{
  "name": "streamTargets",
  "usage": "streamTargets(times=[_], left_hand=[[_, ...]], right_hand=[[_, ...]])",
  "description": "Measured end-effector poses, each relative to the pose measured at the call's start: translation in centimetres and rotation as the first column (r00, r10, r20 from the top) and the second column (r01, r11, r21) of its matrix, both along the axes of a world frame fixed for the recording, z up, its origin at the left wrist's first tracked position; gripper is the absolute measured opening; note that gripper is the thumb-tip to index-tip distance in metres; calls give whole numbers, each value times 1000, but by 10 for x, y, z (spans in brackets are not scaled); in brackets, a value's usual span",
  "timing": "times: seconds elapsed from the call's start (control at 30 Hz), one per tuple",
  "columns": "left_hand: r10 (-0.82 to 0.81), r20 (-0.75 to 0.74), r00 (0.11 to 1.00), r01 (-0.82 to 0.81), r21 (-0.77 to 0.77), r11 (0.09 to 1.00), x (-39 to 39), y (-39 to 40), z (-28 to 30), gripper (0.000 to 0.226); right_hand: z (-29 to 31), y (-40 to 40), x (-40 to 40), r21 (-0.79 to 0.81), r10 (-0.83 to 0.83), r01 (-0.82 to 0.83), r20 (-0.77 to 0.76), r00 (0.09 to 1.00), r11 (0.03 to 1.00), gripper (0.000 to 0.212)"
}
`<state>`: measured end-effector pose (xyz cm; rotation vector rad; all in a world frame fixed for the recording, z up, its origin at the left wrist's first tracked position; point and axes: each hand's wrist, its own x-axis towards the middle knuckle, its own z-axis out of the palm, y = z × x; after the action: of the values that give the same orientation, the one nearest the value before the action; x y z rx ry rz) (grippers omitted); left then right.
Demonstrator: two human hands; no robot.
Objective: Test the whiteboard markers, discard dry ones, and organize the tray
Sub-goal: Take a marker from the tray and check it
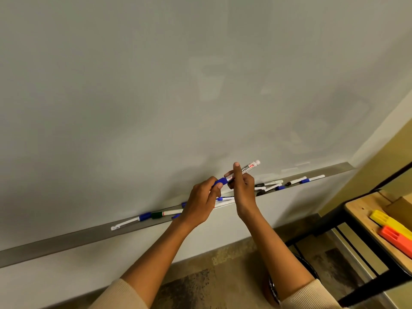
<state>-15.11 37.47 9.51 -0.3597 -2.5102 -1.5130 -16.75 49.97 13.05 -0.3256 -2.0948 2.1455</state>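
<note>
A white marker [249, 167] with a blue cap [219, 181] is held in front of the whiteboard [156, 85], just above the metal tray [66, 239]. My left hand [201, 202] pinches the blue cap. My right hand [242, 188] grips the barrel, forefinger raised. Several markers lie in the tray: a blue-capped one [133, 220] and a green-capped one [167, 213] to the left of my hands, and a cluster of black and blue ones [273, 185] to the right. Some are partly hidden behind my hands.
A wooden shelf on a black frame [365, 217] stands at the right, with a yellow block [389, 221] and an orange block [396, 238] on it. A dark round object [273, 291] sits on the mottled floor below my right arm.
</note>
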Motion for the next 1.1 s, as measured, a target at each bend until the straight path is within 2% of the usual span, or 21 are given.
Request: streamTargets(times=[0.2,0.37,0.4,0.47,0.5,0.6,0.7,0.87,0.93,1.1], left_hand=[[-61,-72,996,63,28,998,-11,45,45,34],[-87,-134,987,94,47,994,-22,76,84,36],[-92,-145,985,102,60,993,-22,78,91,38],[-61,-162,985,86,152,985,-18,66,94,42],[-27,-167,986,60,198,978,-15,54,90,43],[98,-193,976,-50,243,969,-15,17,80,47],[187,-282,941,-115,253,960,-31,18,103,43],[236,-507,829,-137,225,965,-54,23,177,32],[273,-619,737,-184,204,961,-60,16,209,28],[307,-832,462,-315,169,934,-71,-13,276,30]], right_hand=[[42,34,-17,-29,-171,169,-85,982,985,48],[72,51,-31,-149,-270,250,-140,952,957,46],[81,61,-36,-251,-325,291,-107,940,923,44],[105,110,-47,-535,-479,399,-14,878,745,40],[119,145,-51,-591,-549,439,-8,836,677,40],[162,221,-53,-590,-622,444,-129,773,674,39],[193,209,-58,-565,-572,319,-352,741,761,40],[216,143,-58,-421,-287,18,-586,758,907,19],[220,118,-55,-315,-155,-73,-640,752,946,14],[243,66,-47,-117,67,-223,-734,675,968,28]])
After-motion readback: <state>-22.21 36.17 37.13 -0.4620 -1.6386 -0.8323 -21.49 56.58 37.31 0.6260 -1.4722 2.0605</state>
